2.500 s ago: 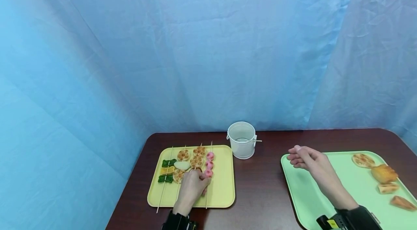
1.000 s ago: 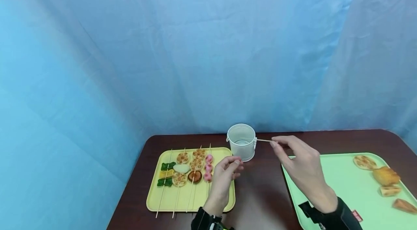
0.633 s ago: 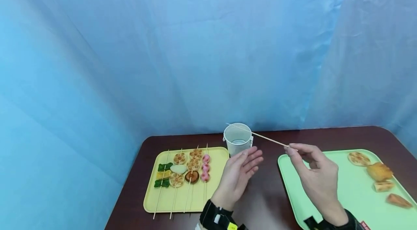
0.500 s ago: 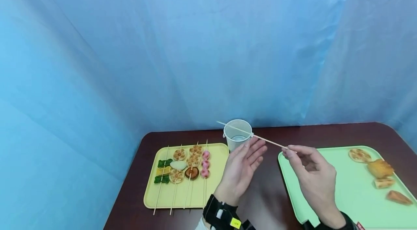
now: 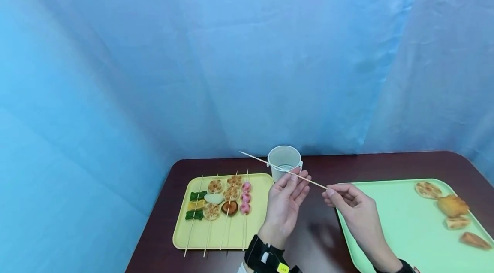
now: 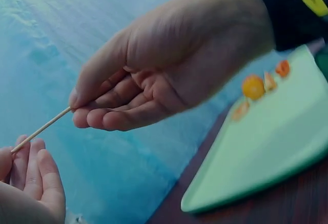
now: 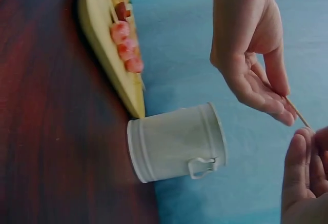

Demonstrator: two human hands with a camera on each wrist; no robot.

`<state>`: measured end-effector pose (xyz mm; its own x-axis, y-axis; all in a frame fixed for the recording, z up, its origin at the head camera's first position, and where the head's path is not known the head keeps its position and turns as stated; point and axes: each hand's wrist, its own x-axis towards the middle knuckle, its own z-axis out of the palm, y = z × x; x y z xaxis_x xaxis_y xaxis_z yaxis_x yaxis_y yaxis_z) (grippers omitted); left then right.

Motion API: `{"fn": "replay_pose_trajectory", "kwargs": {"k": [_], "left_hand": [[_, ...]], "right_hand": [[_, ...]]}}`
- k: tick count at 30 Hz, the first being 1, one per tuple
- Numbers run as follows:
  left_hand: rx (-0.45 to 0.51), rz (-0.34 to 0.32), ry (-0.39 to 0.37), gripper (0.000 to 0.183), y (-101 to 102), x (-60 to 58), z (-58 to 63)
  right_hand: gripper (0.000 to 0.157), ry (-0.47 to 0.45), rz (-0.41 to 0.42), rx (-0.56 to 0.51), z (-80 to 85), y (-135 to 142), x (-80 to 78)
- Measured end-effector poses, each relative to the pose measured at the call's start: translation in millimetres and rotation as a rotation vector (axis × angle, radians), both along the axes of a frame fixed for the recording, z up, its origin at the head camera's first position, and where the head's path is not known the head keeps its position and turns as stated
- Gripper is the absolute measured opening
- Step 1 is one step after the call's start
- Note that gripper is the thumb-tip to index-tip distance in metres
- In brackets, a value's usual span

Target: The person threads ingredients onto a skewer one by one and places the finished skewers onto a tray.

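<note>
A thin bare wooden skewer (image 5: 252,156) slants across in front of the white bucket (image 7: 177,142) in the head view. My left hand (image 5: 283,210), palm up, pinches it between thumb and fingers partway along. The pointed end reaches out to the upper left. My right hand (image 5: 356,208) pinches the lower right end with thumb and forefinger, its other fingers loosely curled. Both pinches also show in the left wrist view, where the right hand (image 6: 159,70) is nearer the middle and the left hand (image 6: 33,188) sits at the lower left corner.
On the left, a yellow tray (image 5: 260,230) holds several skewers of green, yellow, brown and pink pieces. To the right, a green tray (image 5: 401,221) bears a lotus root slice (image 5: 428,189), a golden-brown piece (image 5: 453,205) and other food pieces. Blue cloth hangs behind the dark table.
The left hand left the food skewers on the yellow tray. The right hand took the bare skewer from the bucket and drew it leftward, where the left thumb and fingers closed on it.
</note>
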<state>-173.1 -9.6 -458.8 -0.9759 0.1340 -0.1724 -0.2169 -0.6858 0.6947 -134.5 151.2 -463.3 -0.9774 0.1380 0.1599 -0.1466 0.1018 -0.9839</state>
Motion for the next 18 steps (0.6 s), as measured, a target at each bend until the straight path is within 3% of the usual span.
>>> {"fn": "replay_pose_trajectory", "kwargs": {"k": [5,10,14,18], "left_hand": [[-0.054,0.069,0.024,0.033,-6,-4.5,-6.6],[-0.114,0.084,0.054,0.038,-20,-2.0,-8.8],[-0.283,0.064,0.114,0.042,-37,4.8,-12.9],[-0.495,0.057,0.160,0.036,-52,9.3,-19.9]], "right_hand": [[0.036,-0.074,0.049,0.149,-2.4,8,-4.3],[0.037,-0.067,0.092,0.319,8.7,23,-15.7],[0.030,-0.010,0.097,0.493,19.3,47,-19.9],[0.026,0.035,0.013,0.672,26.2,92,-20.4]]}}
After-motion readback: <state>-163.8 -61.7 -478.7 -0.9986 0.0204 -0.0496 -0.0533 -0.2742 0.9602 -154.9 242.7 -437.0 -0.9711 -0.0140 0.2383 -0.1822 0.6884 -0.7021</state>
